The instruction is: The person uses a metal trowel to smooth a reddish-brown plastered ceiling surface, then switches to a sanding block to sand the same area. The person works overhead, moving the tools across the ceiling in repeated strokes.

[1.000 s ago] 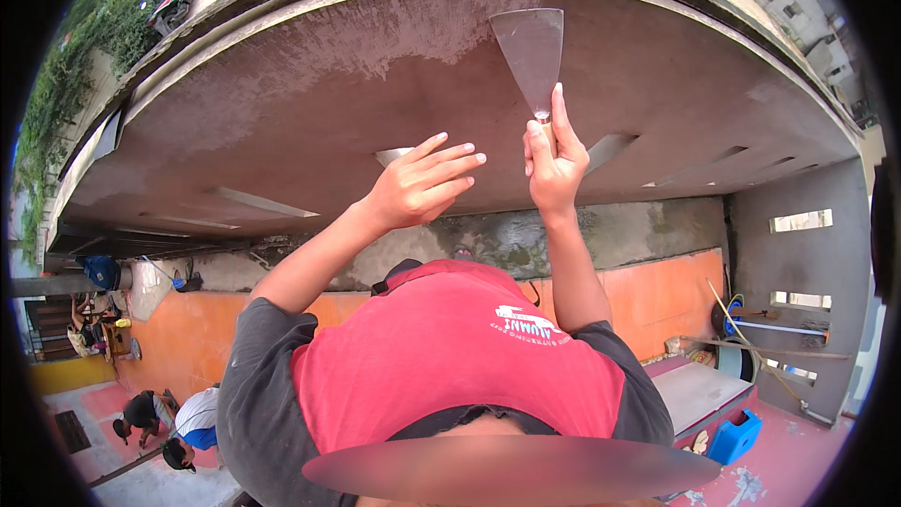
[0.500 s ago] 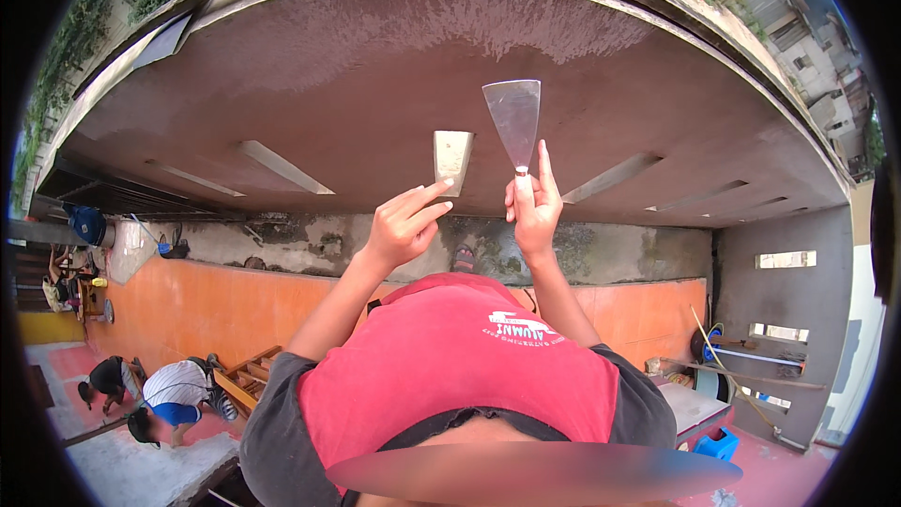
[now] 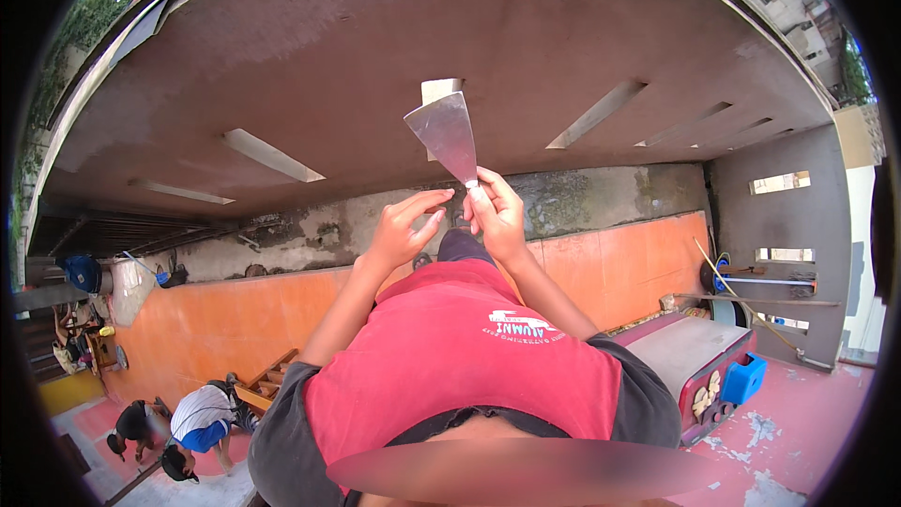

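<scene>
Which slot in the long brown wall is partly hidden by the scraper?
The slot straight behind the scraper that the right hand holds; the blade covers part of it but overlaps none of the others.

One bare left hand and one bare right hand — two in all; one scraper with a flared grey metal blade; three pale rectangular openings in the grey side wall; one bright-blue plastic stool; one slatted brown wooden frame; two stooping people at lower left.
</scene>
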Available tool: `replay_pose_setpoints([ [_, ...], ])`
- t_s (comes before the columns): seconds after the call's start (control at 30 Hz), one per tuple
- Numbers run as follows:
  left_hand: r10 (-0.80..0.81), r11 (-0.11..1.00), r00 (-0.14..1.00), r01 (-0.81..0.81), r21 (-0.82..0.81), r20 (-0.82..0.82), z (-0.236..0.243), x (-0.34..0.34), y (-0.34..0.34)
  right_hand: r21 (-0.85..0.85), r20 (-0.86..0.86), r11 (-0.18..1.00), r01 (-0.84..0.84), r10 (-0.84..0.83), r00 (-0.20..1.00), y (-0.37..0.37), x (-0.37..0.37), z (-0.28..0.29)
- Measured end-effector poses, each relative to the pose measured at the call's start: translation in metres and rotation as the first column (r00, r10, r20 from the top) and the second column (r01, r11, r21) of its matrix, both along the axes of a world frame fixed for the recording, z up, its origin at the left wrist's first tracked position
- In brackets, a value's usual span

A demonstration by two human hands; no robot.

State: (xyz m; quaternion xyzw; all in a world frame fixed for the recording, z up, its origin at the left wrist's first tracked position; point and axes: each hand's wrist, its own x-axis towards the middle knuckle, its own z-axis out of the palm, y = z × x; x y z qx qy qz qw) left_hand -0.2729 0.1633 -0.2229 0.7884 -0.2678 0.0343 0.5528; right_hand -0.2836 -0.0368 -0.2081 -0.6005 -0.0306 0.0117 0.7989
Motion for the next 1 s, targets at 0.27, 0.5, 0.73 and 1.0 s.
replay_pose_setpoints([
  [0.27,0.034,0.999,0.994,-0.037,-0.029,-0.105,0.018,0.010,0.026,-0.016,-0.053,0.999,0.033,-0.034,0.998,-0.018,0.001,-0.004],
  [0.5,-0.105,0.984,0.964,0.065,-0.165,-0.246,0.027,0.043,-0.008,-0.049,0.068,0.998,-0.040,0.043,0.997,-0.051,0.031,0.020],
  [0.73,-0.213,0.902,0.930,0.069,-0.426,-0.301,0.039,0.118,-0.109,0.120,0.034,0.955,-0.270,0.268,0.963,-0.124,0.045,0.032],
  [1.0,-0.306,0.814,0.883,0.049,-0.578,-0.355,0.083,0.156,-0.216,0.266,0.102,0.879,-0.397,0.383,0.918,-0.187,0.090,0.026],
])
